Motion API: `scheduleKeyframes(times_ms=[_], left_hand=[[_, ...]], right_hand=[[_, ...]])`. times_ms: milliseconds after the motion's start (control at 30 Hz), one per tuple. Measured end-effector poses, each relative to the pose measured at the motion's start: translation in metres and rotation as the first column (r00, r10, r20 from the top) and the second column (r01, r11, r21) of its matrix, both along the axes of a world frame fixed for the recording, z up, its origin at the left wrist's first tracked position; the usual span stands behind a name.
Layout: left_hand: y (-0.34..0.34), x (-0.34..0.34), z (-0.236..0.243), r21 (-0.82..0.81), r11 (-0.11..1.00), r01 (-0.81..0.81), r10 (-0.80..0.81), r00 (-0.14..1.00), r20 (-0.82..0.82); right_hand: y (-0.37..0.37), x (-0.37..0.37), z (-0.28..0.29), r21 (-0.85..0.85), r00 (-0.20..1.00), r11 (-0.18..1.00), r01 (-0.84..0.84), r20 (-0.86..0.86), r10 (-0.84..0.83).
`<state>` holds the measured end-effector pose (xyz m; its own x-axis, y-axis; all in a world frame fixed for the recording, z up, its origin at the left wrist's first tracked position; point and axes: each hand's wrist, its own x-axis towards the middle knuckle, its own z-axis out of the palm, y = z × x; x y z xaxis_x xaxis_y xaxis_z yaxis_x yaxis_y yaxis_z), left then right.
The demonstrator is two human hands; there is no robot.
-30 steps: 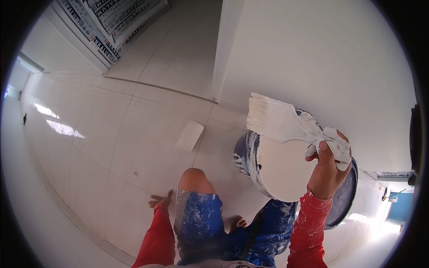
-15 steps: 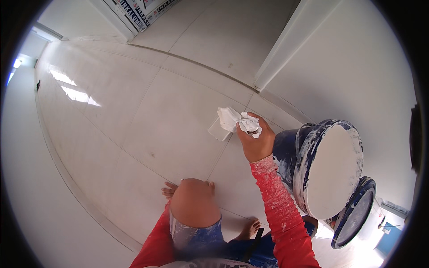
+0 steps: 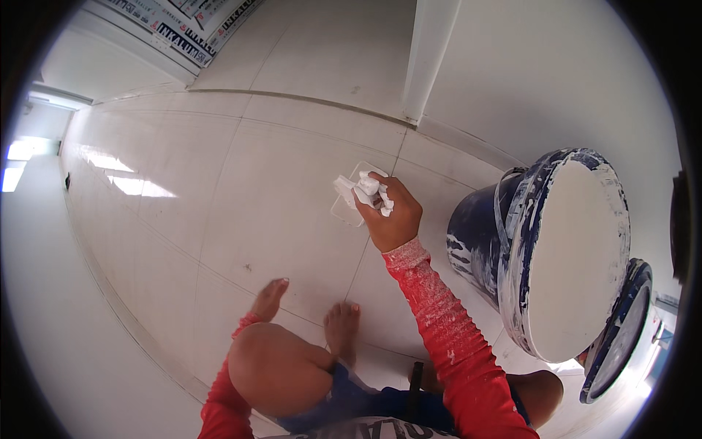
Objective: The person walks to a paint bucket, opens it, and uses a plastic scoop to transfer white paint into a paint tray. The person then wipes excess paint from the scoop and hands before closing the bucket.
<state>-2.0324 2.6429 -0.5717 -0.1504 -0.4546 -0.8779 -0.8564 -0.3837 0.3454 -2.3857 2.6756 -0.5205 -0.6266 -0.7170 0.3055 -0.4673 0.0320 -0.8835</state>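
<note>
My right hand [image 3: 395, 216] is closed around a white, lumpy, putty-covered thing [image 3: 370, 187] whose exact kind I cannot make out. Its pale flat end sticks out past my fingers, over a small whitish rectangular tray [image 3: 341, 214] with rounded corners. Hand and lump hide much of this tray. Out beyond my left knee, my left hand [image 3: 269, 301] hangs above the floor, fingers stretched out and slightly blurred, with nothing visible in it. A dark blue bucket [image 3: 475, 238], filled near the brim with smooth white paste [image 3: 574, 260], stands to the right of my right forearm.
A dark blue lid [image 3: 621, 336] leans behind the bucket at the lower right. White walls [image 3: 526, 88] edge the pale tiled floor [image 3: 183, 241] on both sides. Printed sheets [image 3: 194, 33] lie beyond the doorway at top left. My bare foot [image 3: 341, 329] is near the middle.
My right hand has moved left with the white lump, closer over the tray. My left hand has come forward from beside the knee. The view has shifted, and the bucket appears larger.
</note>
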Motion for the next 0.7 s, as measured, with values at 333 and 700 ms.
scheduleKeyframes(times_ms=[333, 700], left_hand=[[-0.055, -0.182, 0.219, -0.747, 0.529, 0.402, -0.546, 0.835, 0.063], [-0.052, -0.193, 0.17, -0.474, 0.871, 0.126, -0.236, 0.955, -0.181]], right_hand=[[0.005, 0.027, 0.02, 0.007, 0.946, 0.999, -0.039, -0.322, 0.04], [0.002, 0.05, 0.001, -0.078, 0.895, 0.997, -0.011, -0.446, -0.025]])
